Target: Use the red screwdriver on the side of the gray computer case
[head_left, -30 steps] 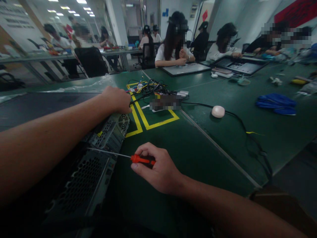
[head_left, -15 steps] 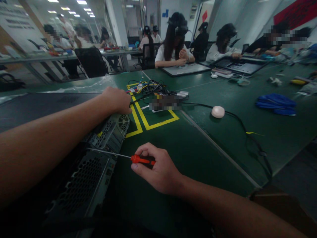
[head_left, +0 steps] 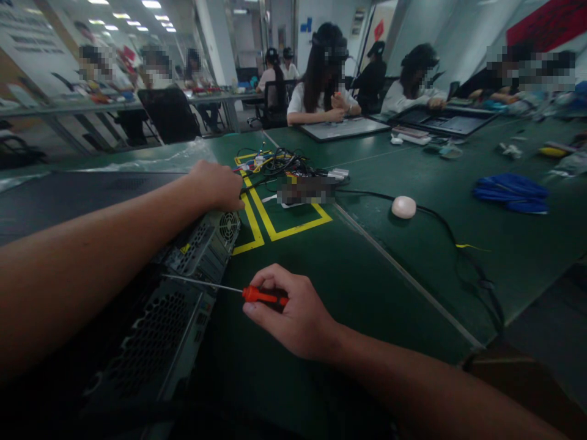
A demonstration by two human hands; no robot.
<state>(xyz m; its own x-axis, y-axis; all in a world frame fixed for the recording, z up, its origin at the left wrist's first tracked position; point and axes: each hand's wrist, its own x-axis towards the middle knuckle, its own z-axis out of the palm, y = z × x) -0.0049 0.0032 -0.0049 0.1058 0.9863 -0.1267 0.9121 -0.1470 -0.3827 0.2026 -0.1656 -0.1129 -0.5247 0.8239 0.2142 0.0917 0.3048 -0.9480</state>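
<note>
"Starting at the left, what is kept from us?"

"Much of the computer case, which lies on the left part of the green desk: our left forearm crosses it and its near lower side sinks into shadow. Our left hand rests on its corner toward the desk's far edge, fingers bent over and hidden, so we cannot tell whether they clutch anything."

"And next along?"

"The tip of our screwdriver fades into the dark by the perforated back panel; we cannot make out whether it touches metal."

"How does the screwdriver look to us?"

"A long, thin, grey metal shaft, then an orange-red handle with dark patches, its butt end covered by our palm."

"Which way does it lie?"

"Its long axis runs crosswise, close to level in our view. The tip points left at the case, a little toward the desk's far edge; the handle lies right, over the desk's near part, where our right hand grasps it between thumb and curled fingers."

"And farther right?"

"Toward the desk's right edge, a blue bundle."
</note>
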